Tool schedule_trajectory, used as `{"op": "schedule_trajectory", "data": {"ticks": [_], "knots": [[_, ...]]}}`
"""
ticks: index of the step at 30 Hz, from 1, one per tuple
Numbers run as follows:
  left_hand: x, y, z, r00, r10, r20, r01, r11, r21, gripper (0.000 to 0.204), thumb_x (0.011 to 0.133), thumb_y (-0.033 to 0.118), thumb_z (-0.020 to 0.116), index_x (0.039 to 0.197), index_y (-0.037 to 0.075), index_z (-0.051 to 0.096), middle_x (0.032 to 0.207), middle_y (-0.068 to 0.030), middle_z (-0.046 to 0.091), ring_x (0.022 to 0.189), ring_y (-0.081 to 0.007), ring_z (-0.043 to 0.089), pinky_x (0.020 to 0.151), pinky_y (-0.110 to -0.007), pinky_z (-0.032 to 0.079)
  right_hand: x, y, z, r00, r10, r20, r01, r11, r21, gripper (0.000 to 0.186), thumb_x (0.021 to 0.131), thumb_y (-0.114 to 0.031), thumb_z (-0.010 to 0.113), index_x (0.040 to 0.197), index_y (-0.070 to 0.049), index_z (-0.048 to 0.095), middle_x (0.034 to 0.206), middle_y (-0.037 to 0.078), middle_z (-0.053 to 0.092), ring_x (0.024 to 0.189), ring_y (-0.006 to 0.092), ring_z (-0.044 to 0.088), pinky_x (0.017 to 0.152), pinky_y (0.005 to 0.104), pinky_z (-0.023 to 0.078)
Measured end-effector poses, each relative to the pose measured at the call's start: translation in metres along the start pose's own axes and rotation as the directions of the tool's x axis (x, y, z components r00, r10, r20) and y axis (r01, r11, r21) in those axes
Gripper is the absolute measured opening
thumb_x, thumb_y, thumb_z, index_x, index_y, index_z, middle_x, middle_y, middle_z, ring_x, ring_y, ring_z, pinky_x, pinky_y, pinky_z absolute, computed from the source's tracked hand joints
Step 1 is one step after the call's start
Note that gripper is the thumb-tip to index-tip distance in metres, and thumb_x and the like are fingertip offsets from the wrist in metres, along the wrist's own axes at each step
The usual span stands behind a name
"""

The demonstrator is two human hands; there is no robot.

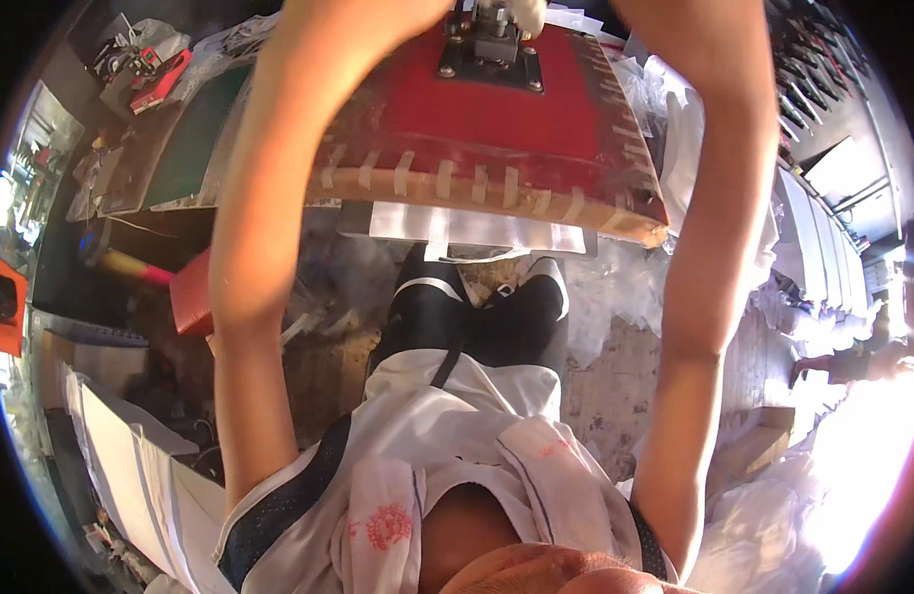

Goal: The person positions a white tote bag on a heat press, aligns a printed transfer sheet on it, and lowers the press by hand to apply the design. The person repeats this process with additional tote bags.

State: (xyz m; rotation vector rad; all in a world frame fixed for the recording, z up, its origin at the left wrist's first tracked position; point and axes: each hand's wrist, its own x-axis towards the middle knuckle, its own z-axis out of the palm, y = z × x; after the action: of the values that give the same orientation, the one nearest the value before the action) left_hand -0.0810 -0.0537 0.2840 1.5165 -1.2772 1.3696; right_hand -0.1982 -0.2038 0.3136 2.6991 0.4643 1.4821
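Note:
Both of my arms reach up past the top edge, so my left hand and my right hand lie outside the picture. Between my forearms is a red panel (447, 119) with a wooden edge and short strips of tape along its rim. A dark metal clamp (497, 45) is bolted to a plate on the panel. Beside the clamp is a pale lump (528, 18) that I cannot make out. Below the panel's near edge, a whitish flat bag (477, 228) with a strap-like handle lies on a grey board (354, 220). What my fingers touch is hidden.
A green panel (195, 148) lies to the left, with a red object (162, 81) behind it. A reddish box (192, 292) is beside my left arm. Clear plastic wrapping (615, 297) hangs right of my legs. White stacks (818, 238) stand at far right.

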Motion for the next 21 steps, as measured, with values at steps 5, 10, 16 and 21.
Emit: {"op": "schedule_trajectory", "data": {"ticks": [5,10,16,21], "knots": [[-0.048,0.031,-0.009,0.949,-0.262,0.176,0.292,0.939,-0.181,0.024,0.111,0.01,0.05,0.096,-0.008,0.057,0.084,-0.0201,0.055,0.07,-0.0343,0.058,0.065,-0.041,0.044,-0.048,-0.017,0.032,0.995,0.078,0.056,-0.08,0.996,0.034,0.028,0.104,-0.027,0.06,0.088,-0.006,0.07,0.079,0.016,0.071,0.068,0.0332,0.069,0.062,0.045,0.052],[-0.086,0.066,-0.015,0.811,-0.514,0.279,0.545,0.837,-0.042,0.031,0.112,0.021,0.052,0.099,-0.003,0.067,0.083,-0.0153,0.063,0.062,-0.0302,0.061,0.063,-0.041,0.048,-0.103,-0.043,0.074,0.983,0.104,-0.154,-0.091,0.992,0.089,0.024,0.095,-0.027,0.073,0.078,-0.013,0.064,0.074,0.003,0.062,0.073,0.0255,0.063,0.073,0.0406,0.048],[-0.096,0.067,0.03,0.71,-0.441,0.549,0.577,0.812,-0.094,0.043,0.11,0.04,0.054,0.118,-0.001,0.067,0.095,-0.019,0.073,0.094,-0.0369,0.07,0.077,-0.045,0.053,-0.165,-0.066,0.092,0.974,0.217,0.06,-0.222,0.971,0.089,0.03,0.076,-0.016,0.076,0.104,-0.005,0.071,0.104,0.01,0.066,0.106,0.0333,0.061,0.099,0.0498,0.046],[-0.13,0.071,0.06,0.367,-0.439,0.82,0.785,0.619,-0.02,0.074,0.107,0.062,0.048,0.145,-0.001,0.054,0.146,-0.0284,0.058,0.14,-0.0426,0.053,0.118,-0.046,0.04,-0.198,-0.085,0.105,0.946,0.285,0.156,-0.308,0.939,0.154,0.052,0.087,-0.022,0.077,0.134,-0.003,0.067,0.135,0.019,0.064,0.135,0.0433,0.054,0.117,0.0597,0.036]]}}
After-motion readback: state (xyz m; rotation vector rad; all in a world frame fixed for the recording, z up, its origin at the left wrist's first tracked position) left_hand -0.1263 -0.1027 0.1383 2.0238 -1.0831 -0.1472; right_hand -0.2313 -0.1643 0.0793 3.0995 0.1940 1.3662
